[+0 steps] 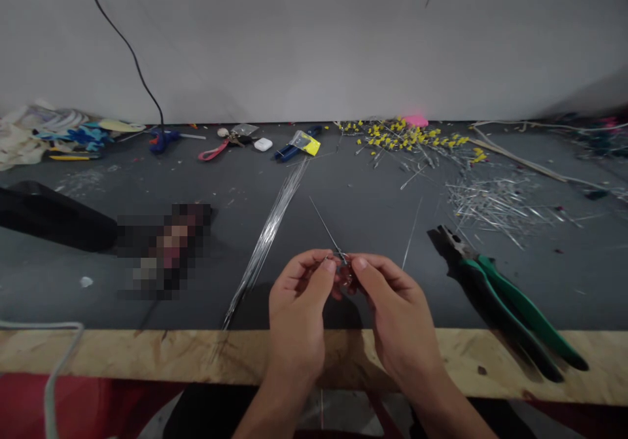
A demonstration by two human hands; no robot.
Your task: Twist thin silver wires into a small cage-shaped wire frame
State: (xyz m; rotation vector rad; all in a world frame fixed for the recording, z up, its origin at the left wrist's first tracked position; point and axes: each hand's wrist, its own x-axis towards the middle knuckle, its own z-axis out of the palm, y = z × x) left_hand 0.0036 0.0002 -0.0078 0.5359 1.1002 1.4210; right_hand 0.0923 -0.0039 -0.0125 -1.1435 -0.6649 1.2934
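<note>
My left hand [299, 295] and my right hand [392, 301] meet over the near edge of the dark mat, fingertips pinched together. Between them is a thin metal wire [326, 229] that sticks up and away to the left, with a small reddish piece at its base that I cannot make out clearly. A long bundle of straight wires [269, 229] lies on the mat just left of my left hand. Green-handled pliers [500, 298] lie to the right of my right hand.
Cut wire ends [490, 207] and small yellow parts [407, 137] are scattered at the back right. Scissors, a white case [263, 144], a blue tool and a yellow packet line the back wall. A black pouch [49, 216] lies at left. The wooden table edge [147, 354] runs along the front.
</note>
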